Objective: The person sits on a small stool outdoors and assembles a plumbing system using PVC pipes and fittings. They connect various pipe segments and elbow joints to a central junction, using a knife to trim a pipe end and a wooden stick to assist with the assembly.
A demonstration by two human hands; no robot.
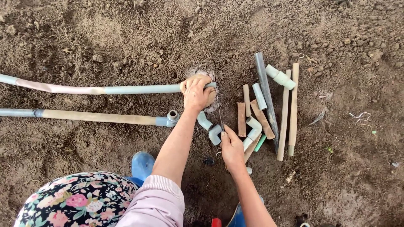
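Long pipe (126, 89): a pale grey-blue plastic pipe, mud-stained along its middle, lying on bare soil from the left edge of the view to the centre, where its cut end sits under a hand.
Saw blade (219, 111): a thin dark strip running from the pipe's end down to the other hand; it crosses the pipe right beside the gripping hand.
Left hand (197, 92): fingers curled over the pipe's end and pressed together, pinning it to the ground.
Right hand (232, 147): fingers closed on the lower end of the blade; whether there is a handle I cannot tell.
How it likely handles: the pipe looks stiff, hollow and light, dusty enough to slip or roll, so a firm hold close to the cut seems the sound place to grip.
Dust: a pale powdery patch (198, 72) on the soil just above the pipe end.
Second pipe (84, 116): lies near and roughly parallel below, ending in a grey elbow fitting (171, 118).
Offcuts (265, 105): short pipe pieces and fittings heaped just right of the blade, some grey, some brown with mud.
Open room: loose soil above and far right is open; the heap crowds the right side.
Near the body: blue boot (142, 164), floral cloth (75, 199) and pink sleeve (158, 201) at the lower edge.
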